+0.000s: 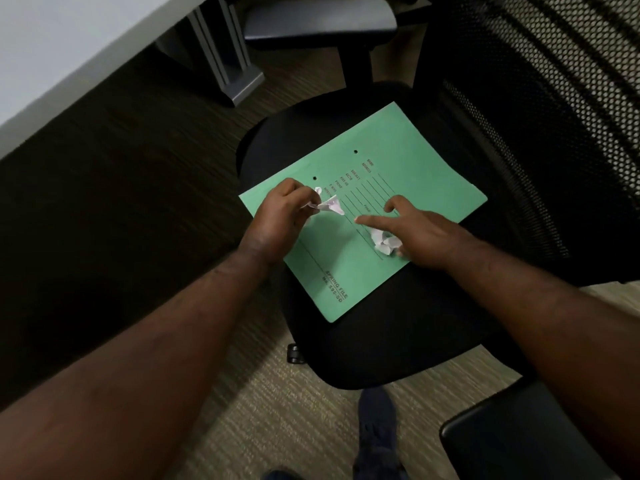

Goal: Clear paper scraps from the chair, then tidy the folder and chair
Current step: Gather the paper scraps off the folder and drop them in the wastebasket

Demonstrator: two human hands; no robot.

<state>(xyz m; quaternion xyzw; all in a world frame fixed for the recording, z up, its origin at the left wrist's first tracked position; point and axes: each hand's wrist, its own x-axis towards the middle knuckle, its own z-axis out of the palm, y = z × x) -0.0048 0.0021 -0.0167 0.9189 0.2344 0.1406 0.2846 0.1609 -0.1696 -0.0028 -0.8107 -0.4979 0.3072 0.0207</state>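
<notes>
A green folder (388, 161) lies closed on the black seat of an office chair (398, 344). My left hand (277, 216) hovers over the folder's left part and pinches a crumpled white paper scrap (329, 205) between thumb and fingers. A second crumpled white scrap (382, 241) lies on the folder under my right hand (419, 233). That hand is spread flat above it, index finger pointing left, thumb side next to the scrap.
The chair's black mesh backrest (554, 116) rises at the right, with armrests at the top (318, 19) and bottom right (512, 438). A grey desk leg (228, 60) stands beyond the chair on striped carpet. A dark-socked foot (377, 431) is below the seat.
</notes>
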